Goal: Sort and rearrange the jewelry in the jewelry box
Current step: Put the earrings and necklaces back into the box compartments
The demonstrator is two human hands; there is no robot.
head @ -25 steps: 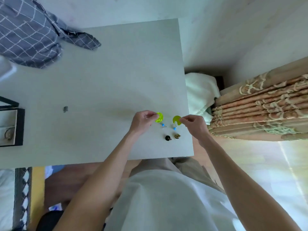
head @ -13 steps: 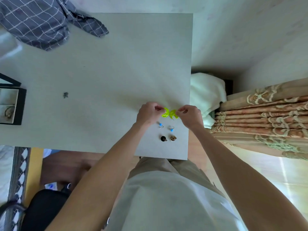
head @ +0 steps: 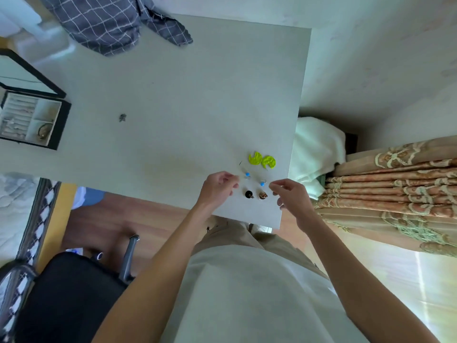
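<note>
Neon-yellow crescent-shaped earrings, two of them, lie side by side and touching near the right edge of the pale grey bench: the left yellow earring and the right yellow earring. Just nearer the person lie two small blue-beaded earrings, one to the left and one to the right, slightly apart. Nearer still sit a small black round earring and, just beside it, a small brown-and-gold earring. The left hand hovers beside the black earring with its fingers loosely curled and its grip holding nothing. The right hand hovers at the other side of the brown one, fingers relaxed and slightly spread, its grip likewise holding nothing. Neither hand touches any earring. Far off at the bench's left edge stands the black jewelry box with its lid raised; its cream-lined compartments hold small pieces, among them a dark ring-shaped item in the near right compartment, too small to make out further. A tiny dark-grey piece lies alone on the bench between the box and the earrings. Grey checked cloth is bunched at the far edge. Past the right edge lie a white towel and patterned beige curtains.
</note>
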